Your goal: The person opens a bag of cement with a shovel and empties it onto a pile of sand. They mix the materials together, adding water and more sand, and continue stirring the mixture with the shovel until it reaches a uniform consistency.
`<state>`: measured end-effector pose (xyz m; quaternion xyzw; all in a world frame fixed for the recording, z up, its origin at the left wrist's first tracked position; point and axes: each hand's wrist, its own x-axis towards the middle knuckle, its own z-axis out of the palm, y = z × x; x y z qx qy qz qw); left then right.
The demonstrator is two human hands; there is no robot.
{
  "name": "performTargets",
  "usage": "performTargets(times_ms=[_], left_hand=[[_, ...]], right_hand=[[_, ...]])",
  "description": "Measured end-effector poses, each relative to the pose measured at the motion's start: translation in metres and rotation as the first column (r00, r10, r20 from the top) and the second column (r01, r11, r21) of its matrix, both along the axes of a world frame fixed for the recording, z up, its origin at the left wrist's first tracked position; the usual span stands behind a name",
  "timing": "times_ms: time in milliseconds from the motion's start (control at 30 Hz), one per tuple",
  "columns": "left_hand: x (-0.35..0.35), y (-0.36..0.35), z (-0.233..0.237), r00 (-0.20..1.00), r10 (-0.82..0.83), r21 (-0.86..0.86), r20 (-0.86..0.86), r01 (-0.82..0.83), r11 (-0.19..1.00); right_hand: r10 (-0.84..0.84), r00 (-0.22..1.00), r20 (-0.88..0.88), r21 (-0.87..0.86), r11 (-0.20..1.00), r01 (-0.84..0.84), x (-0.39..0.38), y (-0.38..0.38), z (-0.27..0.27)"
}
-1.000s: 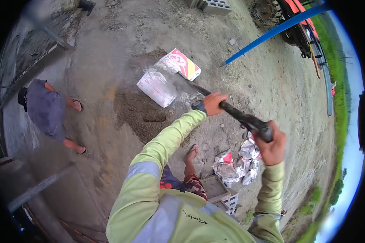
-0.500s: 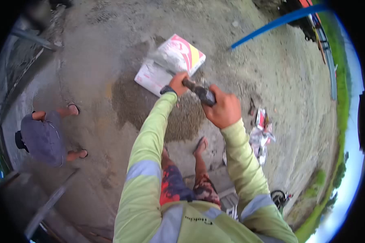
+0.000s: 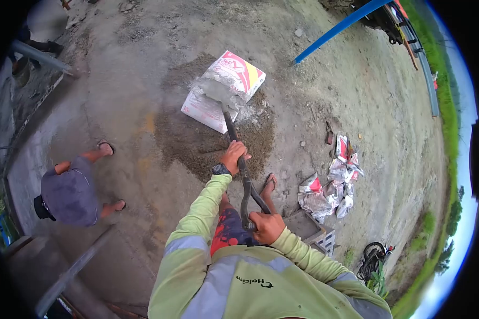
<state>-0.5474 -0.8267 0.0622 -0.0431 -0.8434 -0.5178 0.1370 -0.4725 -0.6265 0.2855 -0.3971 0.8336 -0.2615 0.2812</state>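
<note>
My left hand point(image 3: 233, 158), with a dark watch at the wrist, is wrapped round the shaft of a shovel point(image 3: 230, 125). Near my waist, my right hand point(image 3: 267, 227) grips the forked handle at the shovel's end. The shovel's blade rests at the torn middle of a white, red and yellow cement bag point(image 3: 205, 110); grey powder covers part of the blade. Beneath the bag spreads a patch of dark grey sand point(image 3: 191, 143), with some pale powder beside it on the right.
Crumpled empty bags point(image 3: 332, 194) lie to the right, near a grey box point(image 3: 303, 226). A person in a grey shirt point(image 3: 69, 191) stands bent over at left. A blue pole point(image 3: 338, 32) slants at upper right. A motorcycle point(image 3: 372, 260) stands at lower right.
My right hand has come back from near the bag to my waist, and my left hand sits lower. The shovel blade has come down into the bag's middle, where a tear now shows.
</note>
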Motion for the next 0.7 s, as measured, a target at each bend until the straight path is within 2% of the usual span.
performTargets(times_ms=[133,200,300,367,433,467,500,567,600,633,667,700], left_hand=[[-0.05,0.012,0.061,0.998,-0.023,-0.02,-0.064,0.022,1.0],[-0.091,0.026,0.098,0.982,-0.006,0.029,-0.187,0.012,0.999],[-0.137,0.048,0.188,0.958,-0.007,0.041,-0.285,0.02,0.999],[-0.164,0.06,0.246,0.934,0.004,0.03,-0.357,0.007,1.0],[-0.192,0.064,0.291,0.902,0.028,0.046,-0.43,-0.01,0.999],[-0.207,0.063,0.298,0.889,0.053,0.07,-0.454,-0.024,0.997],[-0.22,0.063,0.293,0.887,0.103,0.078,-0.451,-0.076,0.994],[-0.225,0.056,0.235,0.902,0.17,0.14,-0.396,-0.123,0.982],[-0.226,0.045,0.169,0.913,0.255,0.179,-0.318,-0.206,0.962],[-0.222,0.026,0.069,0.961,0.245,0.13,-0.128,-0.228,0.965],[-0.204,-0.006,-0.051,1.0,0.023,0.14,-0.018,-0.02,0.99],[-0.183,-0.024,-0.071,0.998,-0.025,0.054,-0.06,0.028,0.998]], right_hand=[[-0.212,0.947,-0.24,-0.057,0.977,0.204,-0.053,0.008,0.075],[-0.362,0.867,-0.343,-0.117,0.932,0.343,-0.086,0.012,0.13],[-0.412,0.802,-0.432,-0.148,0.91,0.387,-0.126,0.023,0.233],[-0.435,0.664,-0.608,-0.194,0.892,0.408,-0.144,0.032,0.292],[-0.519,0.553,-0.651,-0.232,0.83,0.507,-0.17,0.04,0.342],[-0.549,0.515,-0.658,-0.23,0.798,0.557,-0.19,0.038,0.351],[-0.549,0.524,-0.652,-0.22,0.797,0.562,-0.208,0.029,0.337],[-0.411,0.701,-0.583,-0.151,0.902,0.404,-0.234,0.003,0.277],[-0.325,0.776,-0.54,-0.119,0.943,0.311,-0.242,-0.011,0.242],[-0.269,0.824,-0.499,-0.069,0.96,0.272,-0.231,-0.022,0.164],[-0.214,0.866,-0.451,-0.021,0.973,0.229,-0.221,-0.033,0.086],[-0.16,0.903,-0.398,0.024,0.982,0.185,-0.21,-0.044,0.008]])
